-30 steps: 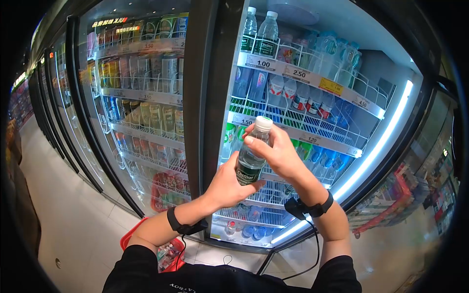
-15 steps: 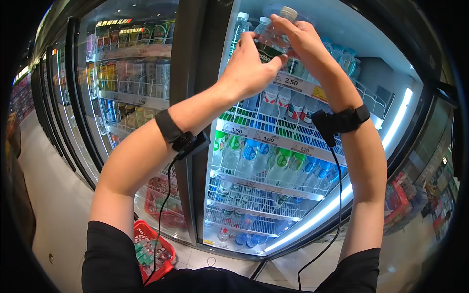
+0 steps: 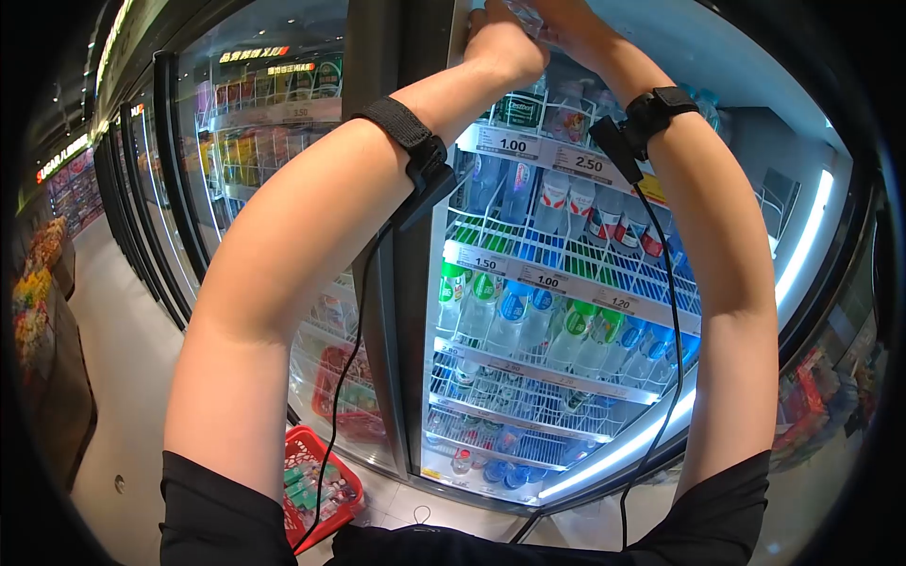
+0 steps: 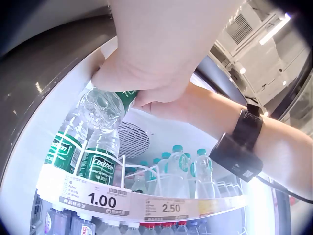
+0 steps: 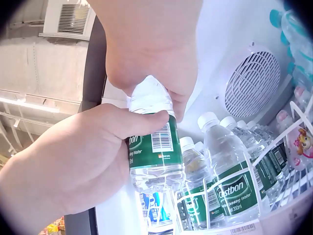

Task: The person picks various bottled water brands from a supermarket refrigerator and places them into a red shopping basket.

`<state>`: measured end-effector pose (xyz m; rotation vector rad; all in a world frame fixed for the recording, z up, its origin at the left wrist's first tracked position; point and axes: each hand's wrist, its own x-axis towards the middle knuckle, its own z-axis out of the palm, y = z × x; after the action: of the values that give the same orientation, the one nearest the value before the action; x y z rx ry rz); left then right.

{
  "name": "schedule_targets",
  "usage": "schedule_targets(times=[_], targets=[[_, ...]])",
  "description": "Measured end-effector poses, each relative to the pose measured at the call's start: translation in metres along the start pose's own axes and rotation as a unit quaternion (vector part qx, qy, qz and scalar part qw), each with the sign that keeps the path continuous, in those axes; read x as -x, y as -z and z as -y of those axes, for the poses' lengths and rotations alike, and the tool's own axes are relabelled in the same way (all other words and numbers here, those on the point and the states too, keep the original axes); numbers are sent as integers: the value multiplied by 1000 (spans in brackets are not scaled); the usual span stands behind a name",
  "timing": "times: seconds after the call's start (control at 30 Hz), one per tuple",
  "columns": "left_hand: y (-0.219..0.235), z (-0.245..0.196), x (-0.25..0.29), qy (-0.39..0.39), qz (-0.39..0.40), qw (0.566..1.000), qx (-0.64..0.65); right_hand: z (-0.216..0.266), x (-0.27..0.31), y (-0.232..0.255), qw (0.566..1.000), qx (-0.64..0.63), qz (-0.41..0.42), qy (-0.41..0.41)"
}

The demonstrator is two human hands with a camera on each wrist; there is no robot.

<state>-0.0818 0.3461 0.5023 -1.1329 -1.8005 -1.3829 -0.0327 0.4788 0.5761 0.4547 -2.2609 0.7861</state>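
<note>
A clear Cestbon water bottle (image 5: 155, 155) with a green label is held up by both hands at the top shelf of an upright drinks fridge. My left hand (image 5: 93, 156) grips it round the label, with the thumb across the front. The right hand (image 5: 151, 54) holds the upper end, where its fingers hide the cap. In the left wrist view the bottle's ribbed base (image 4: 100, 108) points at the camera, overlapping the shelved bottles. Similar Cestbon bottles (image 5: 234, 188) stand upright in rows beside and below it. Both hands (image 3: 505, 47) reach the top edge of the head view.
A white wire rail and price strip (image 4: 107, 199) run along the shelf front. Teal-capped bottles (image 4: 177, 171) stand further right. The black door frame (image 3: 401, 283) rises at the left. Lower shelves (image 3: 557, 368) hold more drinks. A red basket (image 3: 351, 491) with goods sits on the floor.
Both hands have carried the bottle up from chest height in front of the fridge to the top shelf. The arms are now stretched upward and the head view has shifted a little.
</note>
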Motion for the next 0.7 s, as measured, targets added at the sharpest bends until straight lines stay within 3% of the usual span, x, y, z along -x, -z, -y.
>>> schedule_targets(times=[0.03,0.07,0.1,0.13,0.17,0.2,0.23,0.27,0.3,0.33,0.4,0.43,0.5,0.53,0.6,0.7], targets=[[-4,1,-3,-5,-21,1000,-9,-4,-2,0,1000,-2,1,3],[-9,2,-6,-11,-39,999,-18,-10,-1,0,983,140,-29,111],[-12,0,-6,-4,-48,998,-31,-18,0,2,935,277,-59,213],[-16,8,-7,-4,-49,998,-33,-25,-4,4,935,275,-60,214],[-18,20,-4,-108,-98,988,54,-31,-9,6,814,435,-139,359],[-21,26,-5,-213,-145,956,141,-37,-14,9,636,568,-211,478],[-20,24,-7,-216,-148,955,139,-18,-14,2,633,568,-213,481],[-22,21,-5,-160,-169,968,95,2,-14,-6,861,418,-182,226],[-23,16,1,-101,-184,976,50,8,-10,-10,968,208,-126,-66],[-22,10,5,-102,-184,976,49,5,-14,-7,968,208,-126,-65],[-19,2,11,-11,-146,989,32,-8,-29,1,878,466,-81,69],[-24,8,7,-9,-148,988,29,-22,-35,7,880,464,-80,72],[-34,17,2,-57,-181,982,-23,-36,-35,10,702,668,-49,240],[-35,15,3,-57,-183,981,-24,-34,-35,8,702,668,-49,242],[-38,10,11,18,-160,986,31,-34,-33,6,896,432,-24,99],[-39,7,15,41,-175,982,61,-44,-42,-1,910,393,-43,123]])
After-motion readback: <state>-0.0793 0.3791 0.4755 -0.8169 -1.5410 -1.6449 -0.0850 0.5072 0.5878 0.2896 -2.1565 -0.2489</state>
